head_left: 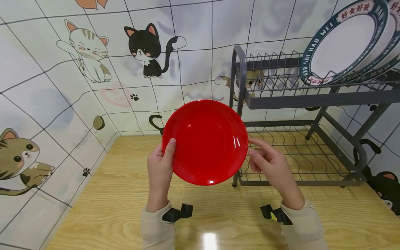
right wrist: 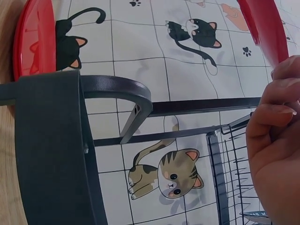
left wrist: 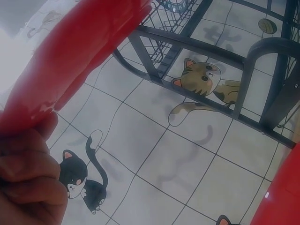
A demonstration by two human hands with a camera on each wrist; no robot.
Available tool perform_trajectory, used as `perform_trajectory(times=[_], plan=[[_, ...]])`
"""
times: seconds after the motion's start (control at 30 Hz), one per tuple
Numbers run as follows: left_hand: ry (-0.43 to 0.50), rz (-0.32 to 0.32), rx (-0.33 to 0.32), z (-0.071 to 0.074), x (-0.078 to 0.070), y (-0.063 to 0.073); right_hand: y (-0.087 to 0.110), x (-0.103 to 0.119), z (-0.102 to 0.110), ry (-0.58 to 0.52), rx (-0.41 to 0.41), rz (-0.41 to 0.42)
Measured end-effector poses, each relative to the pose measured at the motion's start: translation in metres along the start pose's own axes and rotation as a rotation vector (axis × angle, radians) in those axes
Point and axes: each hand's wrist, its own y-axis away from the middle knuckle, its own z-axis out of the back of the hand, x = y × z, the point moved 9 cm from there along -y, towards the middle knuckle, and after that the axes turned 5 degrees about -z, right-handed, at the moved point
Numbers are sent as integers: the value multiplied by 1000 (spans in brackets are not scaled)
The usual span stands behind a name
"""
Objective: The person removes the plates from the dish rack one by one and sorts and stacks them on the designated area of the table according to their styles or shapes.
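A glossy red plate (head_left: 204,142) is held up with its face toward the head camera. My left hand (head_left: 160,172) grips its left rim, the thumb lying over the face and the other fingers behind. At the opposite rim, my right hand (head_left: 271,166) touches the edge with its fingertips; its lower fingers are loosely bent. The right wrist view shows those fingers (right wrist: 276,105) at the raised plate's rim (right wrist: 268,33). Another red dish (right wrist: 35,40) stands low by the wall in that view, hidden in the head view.
A dark two-tier dish rack (head_left: 312,101) stands right of the plate, close behind my right hand. White plates with green patterned rims (head_left: 342,41) lean on its upper tier. Under my hands is a wooden table (head_left: 112,205), with a cat-patterned wall (head_left: 200,45) behind.
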Motion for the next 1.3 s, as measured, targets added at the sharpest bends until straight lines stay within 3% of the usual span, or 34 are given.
perform_trajectory(times=[0.53,0.8,1.03,1.3], plan=[[19,29,-44,8,5,-2,2,1,1,20,-32,-2],[57,66,-96,14,12,-1,6,17,16,102,-160,8],[57,90,-164,18,21,-4,10,37,32,63,-297,69],[39,96,-214,21,36,-4,8,45,57,103,-409,100]])
